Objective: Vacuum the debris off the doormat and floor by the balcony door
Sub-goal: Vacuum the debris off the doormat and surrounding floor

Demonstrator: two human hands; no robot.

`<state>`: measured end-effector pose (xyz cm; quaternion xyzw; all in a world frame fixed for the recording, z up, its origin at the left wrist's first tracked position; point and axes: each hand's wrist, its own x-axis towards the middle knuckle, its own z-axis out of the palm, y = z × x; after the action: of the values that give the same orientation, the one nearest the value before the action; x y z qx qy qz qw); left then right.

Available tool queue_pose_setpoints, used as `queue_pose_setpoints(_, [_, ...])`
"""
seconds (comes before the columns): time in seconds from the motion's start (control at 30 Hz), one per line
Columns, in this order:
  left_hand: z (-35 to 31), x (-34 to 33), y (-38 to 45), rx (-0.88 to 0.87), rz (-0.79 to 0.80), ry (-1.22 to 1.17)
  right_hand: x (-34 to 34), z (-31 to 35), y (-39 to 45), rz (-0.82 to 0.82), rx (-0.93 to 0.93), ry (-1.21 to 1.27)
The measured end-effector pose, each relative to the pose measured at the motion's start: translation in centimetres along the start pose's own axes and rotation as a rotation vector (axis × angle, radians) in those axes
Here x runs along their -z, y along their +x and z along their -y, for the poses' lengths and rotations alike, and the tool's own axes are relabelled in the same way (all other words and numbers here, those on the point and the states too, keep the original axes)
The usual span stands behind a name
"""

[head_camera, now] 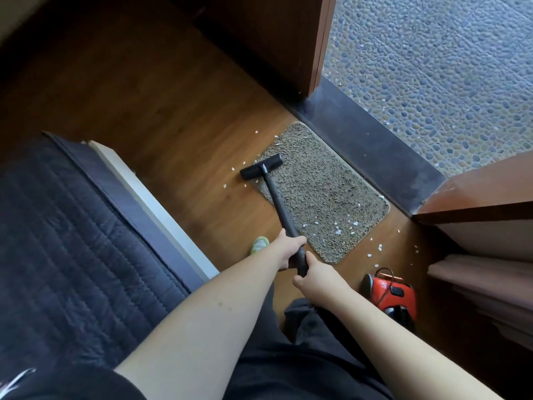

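Wood floor [178, 116] runs across the room, w/ the doormat [323, 194] as the anchor: it lies flat right against the dark threshold [372, 151] of the open balcony door, pebbled balcony paving [447, 67] beyond that. A bed w/ a dark quilted cover [72, 241] sits well apart from the mat, on the side away from the door. Red vacuum body [395, 293] stands on the floor near the mat's near corner, next to the person's dark trousers [302, 356].

Black vacuum wand [281, 212] slants up from the mat's far end toward the person. Its floor head [262, 166] sits across the mat's far edge, part on the pile, part on bare floor. Left hand [284, 249] is higher on the wand, fingers wrapped round it just off the mat's long edge. Right hand [313, 277] grips the wand's lower end, fingers curled round it, just behind the left.

A green-and-white shoe toe [259, 245] pokes out beside the left hand, near the mat's edge. White debris bits [337, 226] are scattered on the mat's near end, more on the floor past its near corner & a few around the floor head
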<state>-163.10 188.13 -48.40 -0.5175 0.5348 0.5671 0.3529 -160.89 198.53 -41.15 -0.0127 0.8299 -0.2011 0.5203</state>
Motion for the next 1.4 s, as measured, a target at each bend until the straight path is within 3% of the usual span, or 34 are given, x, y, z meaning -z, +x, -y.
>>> queue_pose_setpoints(0.3, [-0.6,-2.4,-1.5,0.081,0.043,0.101,1.2,-2.2,-1.5,-0.034,-0.028,0.056])
queue_pose_setpoints(0.6, [3.3,-4.9,-2.6,0.143,0.099,0.162,-0.1,-5.1,-5.1,-0.012,-0.005,0.018])
queue_pose_setpoints(0.83, [5.9,-5.5,-0.8,0.086,0.088,0.151,-0.9,-5.3,-6.8,-0.031,0.024,0.031])
queue_pose_setpoints(1.0, [4.6,-3.8,-2.6,0.039,0.071,0.132,-1.3,-4.4,-6.7,-0.038,0.037,0.04])
queue_pose_setpoints(1.4, [-2.5,0.7,3.1,-0.085,0.019,0.191,0.2,1.8,0.6,-0.122,0.0,0.079])
